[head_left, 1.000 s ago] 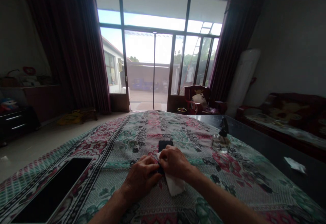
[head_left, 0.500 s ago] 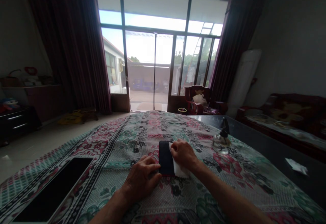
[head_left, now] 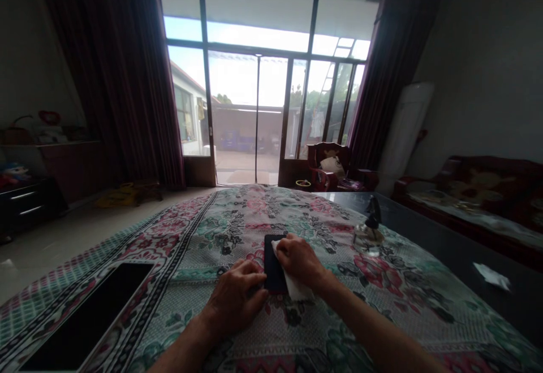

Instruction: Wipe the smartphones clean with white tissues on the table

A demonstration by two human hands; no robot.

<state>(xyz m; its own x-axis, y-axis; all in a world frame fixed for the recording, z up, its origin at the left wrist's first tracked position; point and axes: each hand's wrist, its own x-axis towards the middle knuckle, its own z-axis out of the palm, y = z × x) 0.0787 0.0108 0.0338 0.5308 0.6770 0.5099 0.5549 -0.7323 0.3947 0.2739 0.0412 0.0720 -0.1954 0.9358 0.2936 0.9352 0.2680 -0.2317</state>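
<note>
A dark smartphone [head_left: 275, 278] lies flat on the flowered tablecloth [head_left: 237, 336], straight in front of me. Its left edge is held by my left hand [head_left: 240, 291], with fingers and thumb closed against that side. My right hand [head_left: 302, 260] is closed on a white wiping cloth [head_left: 298, 289] and presses it on the right part of the screen. The cloth's lower end trails past the phone's right edge. Part of the phone is hidden under the cloth and the right hand.
A larger black-screened device with a white frame [head_left: 91, 316] lies to the left. A clear spray bottle with a black top [head_left: 370, 231] stands at the right. Farther right, a crumpled white tissue [head_left: 492, 276] rests on the dark tabletop [head_left: 460, 254].
My right hand has slid left with the cloth, from the phone's right edge onto its screen. My left hand and the phone have stayed in place.
</note>
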